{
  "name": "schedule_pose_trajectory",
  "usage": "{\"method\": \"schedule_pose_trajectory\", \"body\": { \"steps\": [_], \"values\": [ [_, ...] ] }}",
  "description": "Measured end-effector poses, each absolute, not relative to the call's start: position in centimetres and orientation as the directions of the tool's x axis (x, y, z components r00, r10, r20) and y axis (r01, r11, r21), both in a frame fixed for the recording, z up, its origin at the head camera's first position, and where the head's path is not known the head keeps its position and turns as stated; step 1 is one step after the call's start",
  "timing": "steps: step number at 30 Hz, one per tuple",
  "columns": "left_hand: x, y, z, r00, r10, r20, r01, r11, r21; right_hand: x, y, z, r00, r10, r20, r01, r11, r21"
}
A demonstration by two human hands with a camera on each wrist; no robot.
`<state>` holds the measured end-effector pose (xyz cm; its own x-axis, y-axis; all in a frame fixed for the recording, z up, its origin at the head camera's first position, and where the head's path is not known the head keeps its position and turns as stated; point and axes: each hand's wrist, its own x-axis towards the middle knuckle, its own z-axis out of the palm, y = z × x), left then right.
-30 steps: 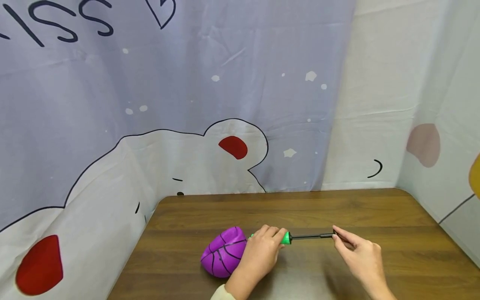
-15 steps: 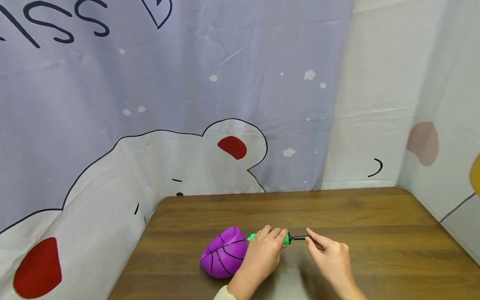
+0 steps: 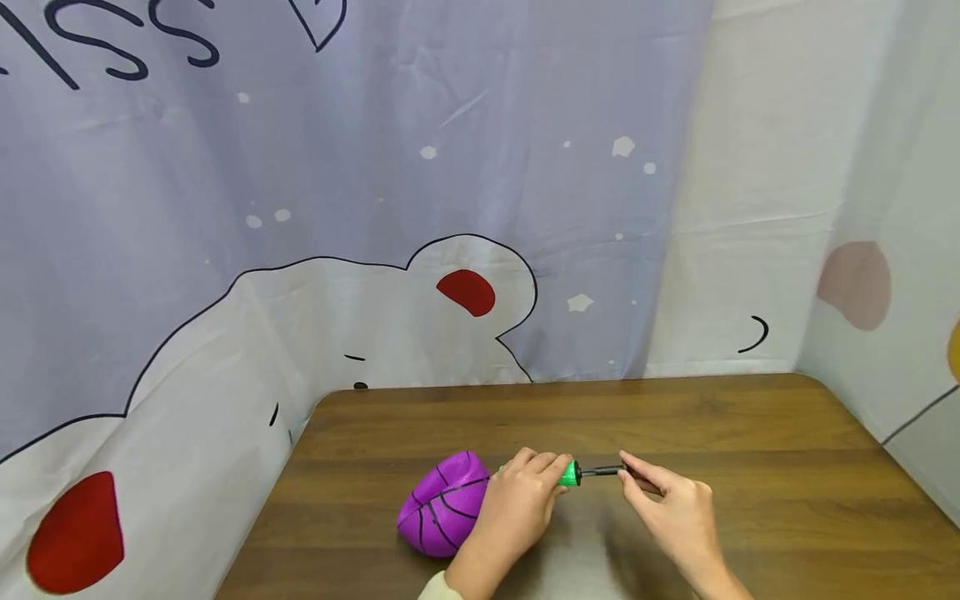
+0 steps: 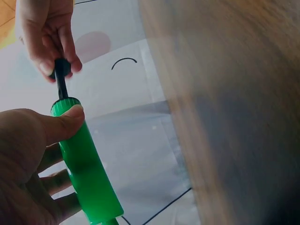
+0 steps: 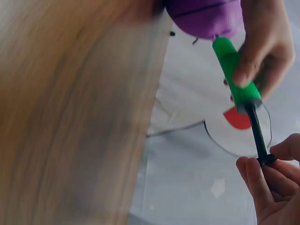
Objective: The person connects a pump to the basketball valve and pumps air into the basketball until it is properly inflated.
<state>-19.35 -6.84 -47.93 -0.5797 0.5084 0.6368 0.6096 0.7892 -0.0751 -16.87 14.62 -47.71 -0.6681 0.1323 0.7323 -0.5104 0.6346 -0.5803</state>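
Note:
A purple ball with black lines, dented at its top, sits on the wooden table. My left hand grips the green barrel of a small hand pump, thumb near the barrel's black-ringed end. In the right wrist view the pump's narrow tip meets the ball. My right hand pinches the black handle at the outer end of the pump's rod. A short length of black rod shows between the two hands.
The brown wooden table extends right and behind the hands. A pale printed curtain hangs along its back edge and down both sides.
My right hand first moved left, sliding the rod into the barrel, then came back slightly right. My left hand keeps its grip on the pump; the ball stays almost in place.

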Motion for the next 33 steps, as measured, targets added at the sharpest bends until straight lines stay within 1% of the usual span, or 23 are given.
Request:
{"method": "schedule_pose_trajectory", "body": {
  "steps": [5, 9, 13, 17, 23, 26, 29, 33],
  "values": [
    [-19.5, -6.9, -48.0, -0.605, 0.504, 0.616, 0.600, 0.798, -0.064, -16.4, 16.7, -47.3, -0.723, 0.222, 0.654, -0.390, 0.650, -0.652],
    [-19.6, -7.1, -48.0, -0.618, 0.499, 0.607, 0.595, 0.802, -0.052, -16.2, 17.7, -47.1, -0.732, 0.249, 0.634, -0.344, 0.669, -0.659],
    [-19.6, -7.2, -48.1, -0.608, 0.496, 0.620, 0.595, 0.801, -0.058, -16.2, 18.1, -47.1, -0.732, 0.248, 0.635, -0.333, 0.682, -0.651],
    [-19.8, -7.1, -48.3, -0.572, 0.498, 0.652, 0.599, 0.797, -0.083, -16.2, 17.6, -47.3, -0.710, 0.223, 0.667, -0.367, 0.692, -0.622],
    [-19.9, -6.7, -48.4, -0.520, 0.502, 0.692, 0.619, 0.779, -0.099, -16.7, 15.2, -47.9, -0.631, 0.157, 0.760, -0.471, 0.701, -0.536],
    [-19.8, -6.4, -48.4, -0.513, 0.505, 0.694, 0.619, 0.778, -0.109, -17.0, 13.7, -48.4, -0.602, 0.116, 0.790, -0.517, 0.698, -0.496],
    [-19.6, -6.1, -48.4, -0.518, 0.508, 0.688, 0.613, 0.781, -0.115, -17.1, 12.6, -48.8, -0.602, 0.079, 0.794, -0.561, 0.666, -0.491],
    [-19.5, -6.1, -48.5, -0.526, 0.516, 0.676, 0.619, 0.778, -0.111, -17.2, 12.3, -49.0, -0.616, 0.068, 0.785, -0.582, 0.631, -0.512]
  ]
}}
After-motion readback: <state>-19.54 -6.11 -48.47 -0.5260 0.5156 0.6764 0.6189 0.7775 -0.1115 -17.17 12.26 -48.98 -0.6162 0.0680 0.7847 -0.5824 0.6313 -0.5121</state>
